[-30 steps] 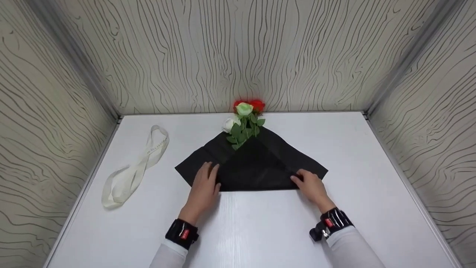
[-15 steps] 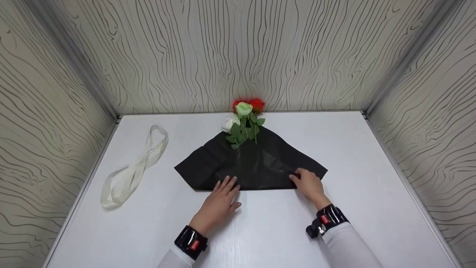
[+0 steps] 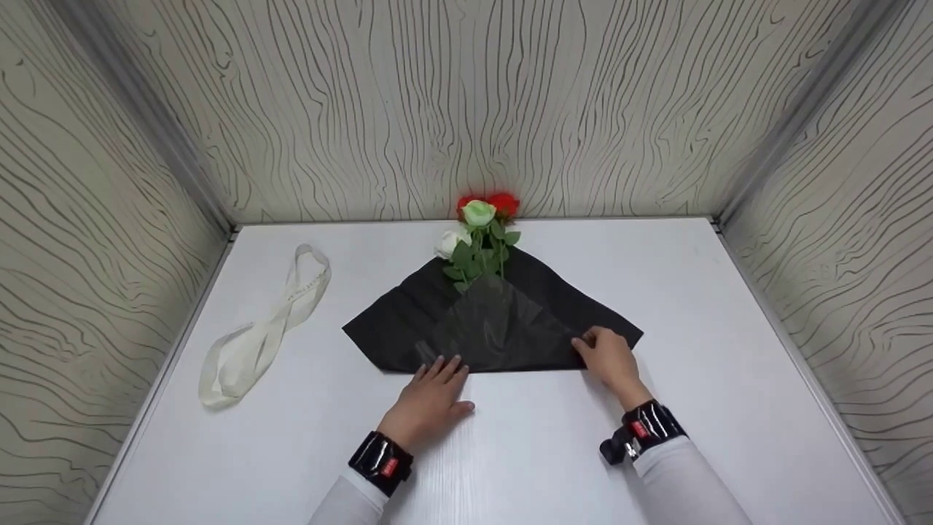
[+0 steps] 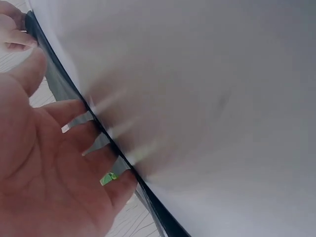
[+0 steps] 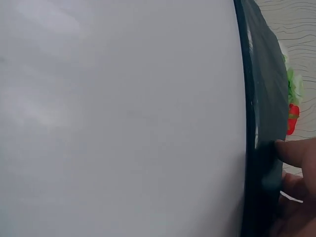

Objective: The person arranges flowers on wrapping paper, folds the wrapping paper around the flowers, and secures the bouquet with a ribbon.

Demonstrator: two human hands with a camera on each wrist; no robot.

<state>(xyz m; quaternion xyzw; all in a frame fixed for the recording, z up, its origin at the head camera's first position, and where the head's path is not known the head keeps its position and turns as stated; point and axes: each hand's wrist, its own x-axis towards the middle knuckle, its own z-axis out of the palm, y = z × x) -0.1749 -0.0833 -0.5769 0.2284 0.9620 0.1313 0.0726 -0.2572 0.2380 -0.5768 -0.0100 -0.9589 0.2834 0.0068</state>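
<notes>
A sheet of black wrapping paper (image 3: 393, 324) lies folded up from its near edge on the white table. Out of its far side come artificial roses: a pale green rose (image 3: 479, 213), a white rose (image 3: 453, 243) and red roses (image 3: 504, 204), with their lower stems hidden under the fold. My left hand (image 3: 428, 408) lies flat, its spread fingertips (image 4: 121, 182) resting on the fold near the middle. At the right part of the fold, my right hand (image 3: 611, 362) pinches the paper between thumb and curled fingers; the right wrist view shows its thumb (image 5: 295, 151) against the black sheet.
A cream ribbon (image 3: 277, 324) lies loosely looped on the left of the table (image 3: 714, 306). Wood-grain patterned panels (image 3: 466, 109) stand at the back and both sides. The red roses reach close to the back panel.
My left hand has moved from the left part of the paper rightward and nearer, onto the fold's edge. The folded flap's surface has shifted and shows more sheen. My right hand stays nearly in place.
</notes>
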